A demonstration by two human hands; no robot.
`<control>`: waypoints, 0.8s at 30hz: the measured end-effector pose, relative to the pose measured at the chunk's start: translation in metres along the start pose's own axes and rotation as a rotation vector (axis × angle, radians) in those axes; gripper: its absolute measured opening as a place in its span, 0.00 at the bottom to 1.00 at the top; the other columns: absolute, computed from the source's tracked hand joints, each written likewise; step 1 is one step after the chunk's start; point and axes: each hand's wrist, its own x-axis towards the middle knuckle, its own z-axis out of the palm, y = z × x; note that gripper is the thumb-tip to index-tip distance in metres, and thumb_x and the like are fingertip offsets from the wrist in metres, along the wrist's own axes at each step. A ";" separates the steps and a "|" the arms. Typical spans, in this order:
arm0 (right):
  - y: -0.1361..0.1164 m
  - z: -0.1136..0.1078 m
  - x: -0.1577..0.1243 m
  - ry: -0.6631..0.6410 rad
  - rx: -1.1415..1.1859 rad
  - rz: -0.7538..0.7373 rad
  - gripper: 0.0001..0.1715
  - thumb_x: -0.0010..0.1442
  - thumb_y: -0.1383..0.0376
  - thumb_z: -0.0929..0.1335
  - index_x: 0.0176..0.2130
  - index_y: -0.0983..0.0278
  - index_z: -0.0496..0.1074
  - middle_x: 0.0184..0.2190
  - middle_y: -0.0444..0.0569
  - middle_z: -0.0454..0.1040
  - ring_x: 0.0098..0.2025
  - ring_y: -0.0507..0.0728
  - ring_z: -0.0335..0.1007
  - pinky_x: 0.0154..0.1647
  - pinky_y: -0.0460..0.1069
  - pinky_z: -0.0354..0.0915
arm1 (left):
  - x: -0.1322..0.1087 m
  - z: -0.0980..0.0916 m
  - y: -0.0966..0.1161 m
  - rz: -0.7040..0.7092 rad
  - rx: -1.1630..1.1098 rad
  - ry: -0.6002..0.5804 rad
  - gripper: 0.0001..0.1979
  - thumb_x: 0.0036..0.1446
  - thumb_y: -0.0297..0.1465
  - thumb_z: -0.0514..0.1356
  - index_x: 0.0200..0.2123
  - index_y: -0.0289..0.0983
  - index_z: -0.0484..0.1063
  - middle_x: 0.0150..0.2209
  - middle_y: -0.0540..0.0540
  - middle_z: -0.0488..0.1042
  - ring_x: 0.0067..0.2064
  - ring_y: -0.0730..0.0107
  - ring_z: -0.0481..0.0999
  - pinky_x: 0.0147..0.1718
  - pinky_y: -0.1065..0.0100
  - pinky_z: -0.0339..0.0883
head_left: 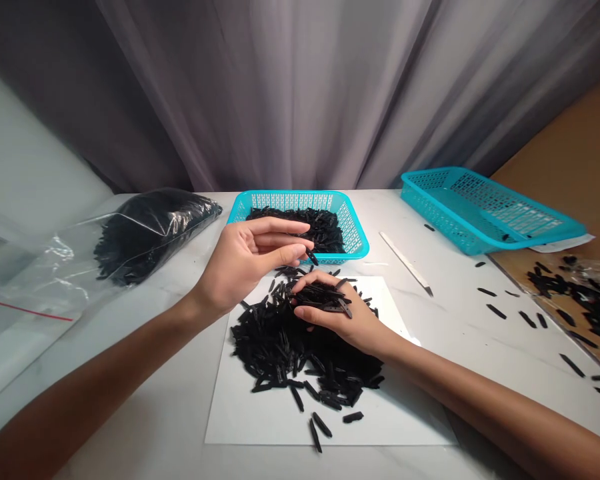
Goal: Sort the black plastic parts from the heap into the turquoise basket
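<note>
A heap of small black plastic strips (285, 353) lies on a white sheet (260, 420) in front of me. My left hand (247, 257) hovers above the heap's far edge, its thumb and fingertips pinched on one black strip (312, 256). My right hand (333, 310) rests on the heap with fingers curled around a bunch of the strips. Just behind the hands stands a turquoise basket (353, 230) partly filled with the same black strips.
A clear bag of black strips (145, 233) lies at the left. A second, nearly bare turquoise basket (485, 207) sits at the back right. A white-handled blade tool (407, 263) lies between the baskets. Loose strips (530, 320) scatter to the right. A curtain hangs behind.
</note>
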 end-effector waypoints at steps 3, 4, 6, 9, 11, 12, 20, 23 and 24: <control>0.000 0.000 0.000 0.003 0.002 0.010 0.16 0.57 0.58 0.76 0.42 0.61 0.72 0.34 0.42 0.71 0.30 0.51 0.70 0.31 0.47 0.72 | -0.002 0.001 0.002 0.000 0.011 -0.003 0.14 0.51 0.33 0.73 0.41 0.37 0.81 0.37 0.46 0.84 0.43 0.63 0.84 0.41 0.70 0.79; 0.000 0.001 0.000 0.004 0.004 0.014 0.17 0.56 0.58 0.76 0.42 0.61 0.72 0.34 0.42 0.71 0.31 0.51 0.70 0.31 0.47 0.72 | -0.002 0.002 0.002 -0.002 0.012 -0.003 0.13 0.51 0.33 0.74 0.40 0.37 0.81 0.37 0.46 0.84 0.43 0.63 0.84 0.40 0.70 0.79; 0.000 0.000 0.000 0.002 0.007 0.021 0.17 0.56 0.58 0.76 0.42 0.61 0.72 0.34 0.42 0.71 0.30 0.52 0.70 0.31 0.48 0.72 | -0.002 0.002 0.002 -0.004 0.006 -0.005 0.13 0.50 0.32 0.74 0.39 0.37 0.80 0.36 0.47 0.84 0.42 0.64 0.84 0.39 0.70 0.79; 0.001 0.000 -0.001 0.004 0.001 0.015 0.17 0.56 0.58 0.76 0.41 0.61 0.72 0.34 0.42 0.71 0.30 0.52 0.70 0.32 0.48 0.72 | -0.001 0.002 0.001 -0.009 0.007 -0.009 0.13 0.50 0.33 0.74 0.38 0.36 0.80 0.36 0.47 0.84 0.40 0.65 0.84 0.39 0.70 0.79; 0.001 0.000 -0.001 0.004 -0.003 0.013 0.17 0.56 0.58 0.76 0.42 0.60 0.72 0.34 0.42 0.71 0.30 0.52 0.70 0.32 0.48 0.72 | 0.000 0.002 0.000 -0.012 0.024 -0.006 0.13 0.49 0.34 0.74 0.37 0.36 0.80 0.36 0.46 0.84 0.40 0.64 0.84 0.40 0.68 0.79; 0.001 0.000 -0.001 0.004 -0.004 0.013 0.17 0.56 0.58 0.76 0.42 0.60 0.72 0.34 0.42 0.71 0.30 0.52 0.70 0.32 0.48 0.72 | 0.000 0.001 0.000 -0.013 0.030 -0.005 0.14 0.49 0.34 0.74 0.37 0.35 0.79 0.36 0.45 0.84 0.40 0.63 0.84 0.40 0.67 0.80; -0.001 0.001 -0.001 0.006 0.001 0.025 0.17 0.56 0.57 0.76 0.41 0.61 0.72 0.33 0.42 0.71 0.30 0.52 0.70 0.32 0.48 0.72 | 0.000 0.003 -0.002 -0.016 0.030 -0.028 0.12 0.51 0.34 0.73 0.37 0.36 0.79 0.37 0.46 0.84 0.42 0.63 0.84 0.43 0.67 0.78; -0.001 0.001 -0.001 0.007 0.001 0.015 0.17 0.56 0.57 0.76 0.41 0.61 0.72 0.36 0.43 0.71 0.31 0.52 0.70 0.32 0.48 0.71 | 0.010 -0.007 -0.014 0.097 0.160 0.069 0.09 0.54 0.34 0.71 0.36 0.36 0.79 0.38 0.45 0.83 0.42 0.64 0.83 0.44 0.66 0.77; -0.001 0.001 -0.001 0.007 0.001 0.012 0.16 0.56 0.57 0.76 0.41 0.61 0.72 0.36 0.44 0.71 0.31 0.52 0.70 0.32 0.48 0.71 | 0.015 -0.012 -0.019 0.159 0.254 0.127 0.08 0.55 0.34 0.70 0.36 0.37 0.79 0.39 0.45 0.83 0.42 0.64 0.82 0.45 0.66 0.76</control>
